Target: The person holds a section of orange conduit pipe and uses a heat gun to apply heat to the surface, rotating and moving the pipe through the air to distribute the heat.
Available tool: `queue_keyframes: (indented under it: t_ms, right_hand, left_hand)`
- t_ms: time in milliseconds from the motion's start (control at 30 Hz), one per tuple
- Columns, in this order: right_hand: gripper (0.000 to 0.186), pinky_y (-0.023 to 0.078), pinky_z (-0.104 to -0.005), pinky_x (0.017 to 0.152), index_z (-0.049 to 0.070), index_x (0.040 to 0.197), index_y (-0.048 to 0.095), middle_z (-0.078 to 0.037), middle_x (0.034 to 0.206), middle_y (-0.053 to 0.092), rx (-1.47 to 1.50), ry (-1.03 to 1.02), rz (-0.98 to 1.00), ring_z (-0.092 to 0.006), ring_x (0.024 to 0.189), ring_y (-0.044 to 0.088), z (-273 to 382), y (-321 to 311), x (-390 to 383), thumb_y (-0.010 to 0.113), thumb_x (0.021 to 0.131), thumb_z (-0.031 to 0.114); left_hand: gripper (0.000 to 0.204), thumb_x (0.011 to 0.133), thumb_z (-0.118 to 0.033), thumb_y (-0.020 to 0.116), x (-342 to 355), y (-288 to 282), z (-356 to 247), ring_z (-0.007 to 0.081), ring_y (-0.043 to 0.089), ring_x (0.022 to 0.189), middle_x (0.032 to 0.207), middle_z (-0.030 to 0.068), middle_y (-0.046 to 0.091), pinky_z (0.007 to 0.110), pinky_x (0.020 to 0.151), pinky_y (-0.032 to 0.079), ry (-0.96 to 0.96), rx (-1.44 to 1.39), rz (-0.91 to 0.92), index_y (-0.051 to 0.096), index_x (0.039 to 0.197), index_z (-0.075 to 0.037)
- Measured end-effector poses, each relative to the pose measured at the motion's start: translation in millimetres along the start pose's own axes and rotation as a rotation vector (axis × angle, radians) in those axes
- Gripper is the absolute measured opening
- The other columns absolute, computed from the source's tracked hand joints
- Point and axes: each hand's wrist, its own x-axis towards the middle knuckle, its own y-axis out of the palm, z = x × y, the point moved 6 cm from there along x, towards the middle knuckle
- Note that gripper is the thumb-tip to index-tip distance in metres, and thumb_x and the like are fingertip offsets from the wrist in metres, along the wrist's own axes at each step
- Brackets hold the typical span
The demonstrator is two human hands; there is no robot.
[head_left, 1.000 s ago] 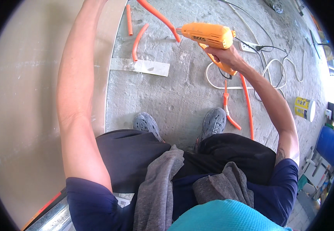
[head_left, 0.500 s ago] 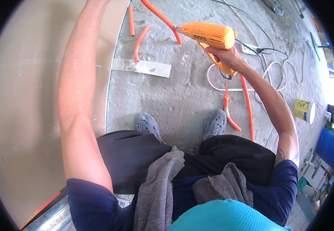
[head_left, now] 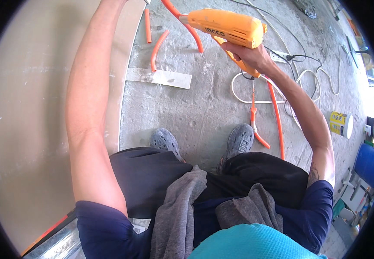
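One heat gun (head_left: pixel 225 28), shifted up orange tube (head_left: pixel 193 33)

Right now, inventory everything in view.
Heat gun: 1, yellow-orange, upper centre
Curved tube: 1, orange, by heat gun
Short tubes: 2, orange, left of curved tube
Long tube: 1, orange, right
Tool: 1, orange, beside long tube
Power strip: 1, white, right
Cables: several, white, black, right
Board: 1, beige, left
Flat strip: 1, whitish, beside board
Metal profile: 1, silver, lower left
Tub: 1, yellow, white, right
Container: 1, blue, right edge
Clothing: several, black, grey, navy, turquoise, bottom
Shoes: 2, grey, centre
Arms: 2, bare, sides
Right hand: 1, gripping heat gun
Left hand: beyond top edge
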Motion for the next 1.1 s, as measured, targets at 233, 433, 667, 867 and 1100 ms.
queue_keyframes:
  t_ms: [233,433,667,867,1100]
  right_hand:
    - [0.030,0.049,-0.0266,0.055,0.007,0.109,0.071,0.001,0.071,0.064,0.087,-0.160,-0.004,-0.0063,0.059,0.058,21.5,-7.7,5.9,0.078,0.090,0.029]
    - [0.033,0.050,-0.0267,0.055,0.005,0.109,0.071,0.000,0.072,0.065,0.084,-0.135,-0.014,-0.0070,0.060,0.058,37.4,-11.2,7.8,0.079,0.091,0.030]
    - [0.028,0.049,-0.0248,0.054,0.007,0.103,0.073,0.001,0.070,0.065,0.050,-0.211,-0.108,-0.0067,0.058,0.058,46.0,-15.6,7.2,0.080,0.090,0.031]
    - [0.023,0.048,-0.0236,0.053,0.009,0.097,0.075,0.003,0.068,0.064,0.089,-0.188,-0.163,-0.0055,0.057,0.056,45.8,-19.5,6.1,0.080,0.091,0.031]
    - [0.021,0.048,-0.0232,0.053,0.008,0.098,0.074,0.003,0.068,0.064,0.091,-0.187,-0.096,-0.0052,0.056,0.056,44.9,-15.6,4.0,0.079,0.091,0.027]
  left_hand:
    - [0.061,0.104,-0.064,0.045,-3.0,4.4,-9.8,0.0155,0.058,0.092,0.096,0.0032,0.059,0.034,0.085,0.051,0.027,0.108,0.033,0.064,0.113,-0.008]
    - [0.060,0.105,-0.062,0.046,-4.8,6.4,-15.8,0.0163,0.059,0.093,0.104,0.0055,0.063,0.033,0.084,0.051,0.020,0.138,0.035,0.065,0.113,-0.006]
    - [0.057,0.105,-0.060,0.048,-3.7,5.2,-17.8,0.0144,0.059,0.089,0.101,0.0041,0.063,0.031,0.082,0.051,0.057,0.168,0.047,0.066,0.114,-0.007]
    - [0.051,0.106,-0.050,0.054,1.2,2.2,-13.5,0.0087,0.056,0.079,0.090,-0.0009,0.062,0.026,0.076,0.049,0.088,0.077,0.019,0.065,0.118,-0.002]
    - [0.051,0.106,-0.048,0.055,-1.6,4.1,-17.0,0.0085,0.056,0.077,0.088,-0.0007,0.063,0.025,0.074,0.050,0.092,0.061,0.030,0.064,0.118,0.000]
